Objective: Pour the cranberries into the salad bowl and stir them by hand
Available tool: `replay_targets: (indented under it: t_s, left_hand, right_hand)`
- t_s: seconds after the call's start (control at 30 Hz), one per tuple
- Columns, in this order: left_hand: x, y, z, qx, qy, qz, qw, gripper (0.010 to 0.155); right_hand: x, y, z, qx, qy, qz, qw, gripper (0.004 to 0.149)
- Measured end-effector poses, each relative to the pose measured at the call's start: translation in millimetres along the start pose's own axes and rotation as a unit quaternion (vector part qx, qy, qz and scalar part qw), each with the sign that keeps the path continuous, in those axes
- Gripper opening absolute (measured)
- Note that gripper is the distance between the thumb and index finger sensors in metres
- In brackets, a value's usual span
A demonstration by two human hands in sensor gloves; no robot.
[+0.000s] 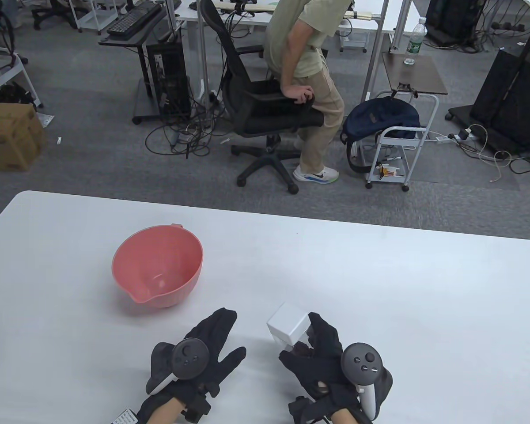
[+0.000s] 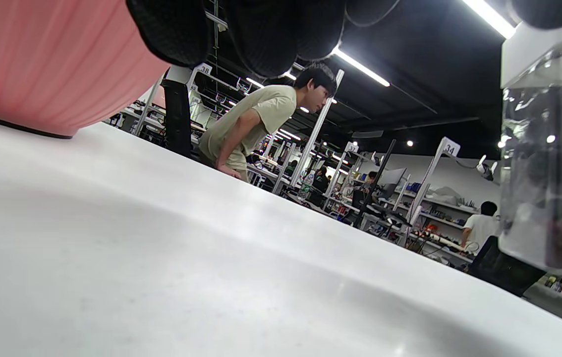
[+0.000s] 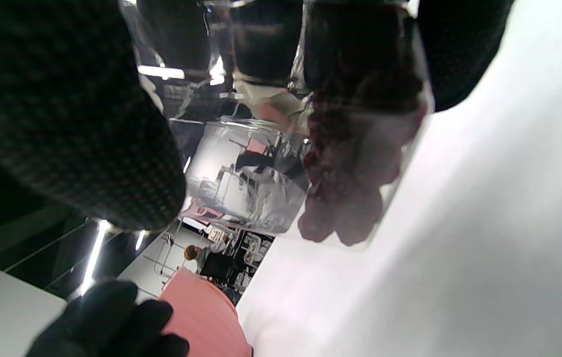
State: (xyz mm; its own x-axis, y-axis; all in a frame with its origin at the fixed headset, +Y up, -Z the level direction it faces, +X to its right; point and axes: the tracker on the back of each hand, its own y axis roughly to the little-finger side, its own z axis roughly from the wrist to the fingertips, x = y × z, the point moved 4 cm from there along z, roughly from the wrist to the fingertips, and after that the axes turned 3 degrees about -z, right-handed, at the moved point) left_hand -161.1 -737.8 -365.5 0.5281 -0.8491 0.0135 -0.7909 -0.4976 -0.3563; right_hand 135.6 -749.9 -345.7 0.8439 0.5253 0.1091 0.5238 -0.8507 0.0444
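Note:
A pink salad bowl (image 1: 158, 271) stands empty on the white table (image 1: 380, 282), left of centre, its spout toward me. My right hand (image 1: 322, 357) grips a clear square container with a white lid (image 1: 288, 329), tilted, lid pointing away and left. Dark red cranberries (image 3: 350, 163) lie inside it in the right wrist view. My left hand (image 1: 207, 353) rests flat on the table with fingers spread, between bowl and container, holding nothing. The left wrist view has the bowl's wall (image 2: 38, 59) at left and the container (image 2: 548, 163) at right.
Beyond the table's far edge a person (image 1: 304, 66) leans on a black office chair (image 1: 265, 115). A white cart with a dark backpack (image 1: 380, 121) stands to the right. A cardboard box (image 1: 9, 134) sits on the floor at left.

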Motion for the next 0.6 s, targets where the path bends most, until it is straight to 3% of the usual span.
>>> replay_targets:
  t_s: [0.33, 0.6]
  left_hand:
    - [-0.3, -6.8, -3.3, 0.042, 0.004, -0.118, 0.992, 0.093]
    - [6.0, -15.8, -3.7, 0.080, 0.024, -0.138, 0.987, 0.093]
  right_hand:
    - [-31.0, -11.0, -3.2, 0.024, -0.045, -0.043, 0.998, 0.092]
    - [-50.7, -22.3, -9.0, 0.061, -0.075, -0.079, 0.992, 0.093]
